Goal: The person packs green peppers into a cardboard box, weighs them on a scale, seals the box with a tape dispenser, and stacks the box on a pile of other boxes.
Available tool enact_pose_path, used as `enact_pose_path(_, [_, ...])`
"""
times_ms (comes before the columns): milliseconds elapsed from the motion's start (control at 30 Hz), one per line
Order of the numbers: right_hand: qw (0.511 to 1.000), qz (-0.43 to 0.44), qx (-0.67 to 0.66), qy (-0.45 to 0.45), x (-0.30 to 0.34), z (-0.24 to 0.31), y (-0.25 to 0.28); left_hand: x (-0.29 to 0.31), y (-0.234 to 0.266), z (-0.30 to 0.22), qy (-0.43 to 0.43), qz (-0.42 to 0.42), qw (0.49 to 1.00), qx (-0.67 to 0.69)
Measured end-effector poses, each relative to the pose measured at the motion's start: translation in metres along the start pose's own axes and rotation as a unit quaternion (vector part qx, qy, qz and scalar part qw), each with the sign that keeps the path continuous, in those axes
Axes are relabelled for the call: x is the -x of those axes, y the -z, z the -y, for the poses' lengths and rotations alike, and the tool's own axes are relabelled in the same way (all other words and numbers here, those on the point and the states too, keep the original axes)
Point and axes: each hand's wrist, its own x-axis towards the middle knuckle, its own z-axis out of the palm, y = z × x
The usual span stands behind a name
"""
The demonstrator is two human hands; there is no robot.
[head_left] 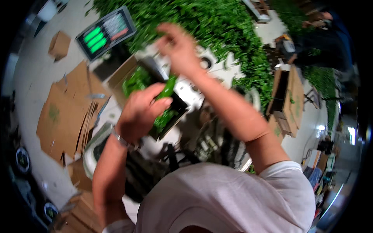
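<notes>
My left hand (142,110) is closed around a long green pepper (168,87), thumb and index finger pinching it above a cardboard box (121,72). More green peppers (138,79) lie inside this box, partly hidden by the hand. Farther off and to the right, my right hand (178,49) is raised at the near edge of a big heap of green peppers (186,17). Motion blurs it; its fingers look bent but apart, with nothing visible between them. A grey, blade-like flat piece (153,68) is at the box's far side, too blurred to name.
A scale display (105,34) with lit green digits stands beyond the box. Flattened cardboard (64,112) lies at the left, near a small carton (59,45). Standing cartons (289,99) are at the right. Another person (330,42) is at the far right.
</notes>
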Motion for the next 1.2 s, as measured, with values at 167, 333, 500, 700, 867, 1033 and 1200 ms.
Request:
enact_pose_path(167, [0.962,-0.073,-0.156,-0.212,-0.032,0.022,0.062,0.018,0.045,-0.004,0.081,-0.042,0.966,0.242])
enact_pose_path(333, [0.976,0.004,-0.140,-0.169,-0.018,0.025,0.071,0.039,0.066,0.017,0.117,-0.088,0.979,0.145])
enact_pose_path(500, [0.970,0.010,-0.154,-0.188,-0.011,0.033,0.069,0.015,0.023,0.031,0.161,0.029,0.906,-0.389])
enact_pose_path(700, [0.966,0.027,-0.164,-0.200,-0.015,0.035,0.059,-0.015,-0.075,0.077,0.144,0.044,0.905,-0.398])
enact_pose_path(867, [0.955,0.059,-0.219,-0.190,-0.008,0.011,0.058,-0.024,-0.061,0.090,0.194,0.000,0.932,-0.307])
enact_pose_path(1033, [0.975,0.149,-0.062,-0.150,0.012,0.020,0.058,0.001,0.002,0.067,0.231,-0.010,0.972,0.041])
enact_pose_path(1200, [0.904,0.346,-0.096,-0.231,0.043,0.025,0.052,0.017,0.031,0.027,0.165,-0.055,0.964,0.203])
